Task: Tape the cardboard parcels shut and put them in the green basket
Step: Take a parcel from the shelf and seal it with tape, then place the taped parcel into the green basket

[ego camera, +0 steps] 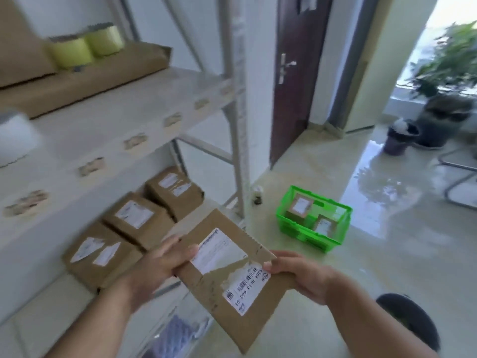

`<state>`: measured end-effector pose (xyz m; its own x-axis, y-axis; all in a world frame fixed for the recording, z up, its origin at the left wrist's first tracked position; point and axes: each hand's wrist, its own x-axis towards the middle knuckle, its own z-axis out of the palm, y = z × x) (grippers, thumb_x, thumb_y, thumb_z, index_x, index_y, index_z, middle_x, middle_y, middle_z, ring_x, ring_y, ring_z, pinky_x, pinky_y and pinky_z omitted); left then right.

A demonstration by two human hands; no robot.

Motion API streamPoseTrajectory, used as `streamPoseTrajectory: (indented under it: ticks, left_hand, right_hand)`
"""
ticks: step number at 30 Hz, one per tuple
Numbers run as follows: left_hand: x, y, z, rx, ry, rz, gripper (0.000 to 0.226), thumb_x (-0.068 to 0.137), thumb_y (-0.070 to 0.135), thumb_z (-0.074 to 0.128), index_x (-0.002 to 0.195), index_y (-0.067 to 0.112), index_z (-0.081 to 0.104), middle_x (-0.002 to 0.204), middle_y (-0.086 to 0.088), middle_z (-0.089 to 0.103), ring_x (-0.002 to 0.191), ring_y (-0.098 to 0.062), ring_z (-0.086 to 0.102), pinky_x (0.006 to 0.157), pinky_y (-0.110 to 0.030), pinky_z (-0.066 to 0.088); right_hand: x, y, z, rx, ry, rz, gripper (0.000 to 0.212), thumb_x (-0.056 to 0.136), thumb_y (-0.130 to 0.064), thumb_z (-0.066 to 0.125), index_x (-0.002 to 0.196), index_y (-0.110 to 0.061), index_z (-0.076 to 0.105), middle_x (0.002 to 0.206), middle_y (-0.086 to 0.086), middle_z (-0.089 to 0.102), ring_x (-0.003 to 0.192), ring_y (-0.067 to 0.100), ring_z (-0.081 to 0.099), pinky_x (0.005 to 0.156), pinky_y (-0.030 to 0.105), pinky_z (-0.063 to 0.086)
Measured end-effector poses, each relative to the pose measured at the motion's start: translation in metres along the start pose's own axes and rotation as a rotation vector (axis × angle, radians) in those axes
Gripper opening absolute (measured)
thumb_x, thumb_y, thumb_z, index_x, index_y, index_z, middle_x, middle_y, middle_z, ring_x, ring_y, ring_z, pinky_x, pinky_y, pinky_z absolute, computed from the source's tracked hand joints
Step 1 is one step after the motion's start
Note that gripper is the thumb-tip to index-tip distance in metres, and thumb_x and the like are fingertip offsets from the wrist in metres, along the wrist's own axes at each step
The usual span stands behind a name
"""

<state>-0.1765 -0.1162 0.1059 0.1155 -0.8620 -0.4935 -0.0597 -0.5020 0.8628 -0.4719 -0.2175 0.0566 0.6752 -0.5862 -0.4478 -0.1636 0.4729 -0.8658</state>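
Closest to the person, both hands carry one flat cardboard parcel [227,270] at chest height. The left hand [157,264] grips its left edge, thumb laid over the top face near the white label; the right hand [302,272] grips the right edge with fingers curled under it. The parcel's long axis runs roughly from eleven o'clock down to five o'clock, and a strip of clear tape seems to cross its face, so I judge it sealed and ready to go in, though blur makes that uncertain.

What matters for the drop: the green basket [320,239] sits on the floor at about one o'clock from the parcel, near but below it and apart from it. The right hand is the nearer of the two, so a swing forward and to the right, then down, would likely bring the parcel over the basket's open top. Two small parcels already lie inside, one toward its far left end and one toward the near right, leaving only a narrow gap between them.

At ten o'clock, three more boxes [134,218] stand in a row on the lower shelf [206,218]. Farther, at eleven o'clock, two yellow-green tape rolls [85,46] rest on flattened cardboard on the upper shelf.
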Motion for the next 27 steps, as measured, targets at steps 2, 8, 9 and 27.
streamPoseTrajectory:
  ticks: [2, 8, 9, 27]
  left_hand:
    - [0.022, 0.026, 0.026, 0.044, -0.173, -0.076, 0.068, 0.069, 0.059, 0.082, 0.13, 0.035, 0.069, 0.13, -0.008, 0.071, 0.122, -0.027, 0.065, 0.113, -0.054, 0.043]
    - [0.081, 0.065, 0.124, 0.009, -0.369, -0.21, 0.072, 0.068, 0.04, 0.079, 0.134, 0.017, 0.065, 0.124, -0.023, 0.07, 0.093, -0.035, 0.075, 0.071, -0.04, 0.063]
    - [0.087, 0.067, 0.141, 0.015, -0.373, -0.229, 0.072, 0.069, 0.039, 0.079, 0.135, 0.016, 0.063, 0.122, -0.024, 0.071, 0.091, -0.035, 0.075, 0.067, -0.04, 0.063]
    - [0.267, 0.058, 0.298, 0.305, -0.088, -0.065, 0.058, 0.072, 0.08, 0.071, 0.103, 0.033, 0.059, 0.125, 0.0, 0.059, 0.11, -0.015, 0.057, 0.096, -0.039, 0.045]
  right_hand:
    - [-0.01, -0.007, -0.044, 0.016, 0.007, 0.007, 0.05, 0.062, -0.036, 0.082, 0.109, -0.02, 0.082, 0.121, 0.016, 0.075, 0.107, 0.027, 0.069, 0.107, 0.052, 0.043]
    - [-0.04, -0.013, -0.148, -0.034, -0.022, 0.04, 0.064, 0.072, -0.032, 0.079, 0.128, -0.003, 0.07, 0.119, 0.017, 0.075, 0.1, 0.023, 0.073, 0.087, 0.03, 0.059]
    - [-0.043, -0.012, -0.159, -0.038, 0.029, 0.026, 0.058, 0.076, -0.034, 0.079, 0.125, -0.003, 0.073, 0.119, 0.018, 0.075, 0.1, 0.023, 0.073, 0.09, 0.031, 0.059]
    - [0.035, 0.066, -0.219, 0.569, 0.979, -0.095, 0.026, 0.093, -0.041, 0.068, 0.117, -0.035, 0.073, 0.118, -0.012, 0.077, 0.114, 0.015, 0.071, 0.107, 0.049, 0.053]
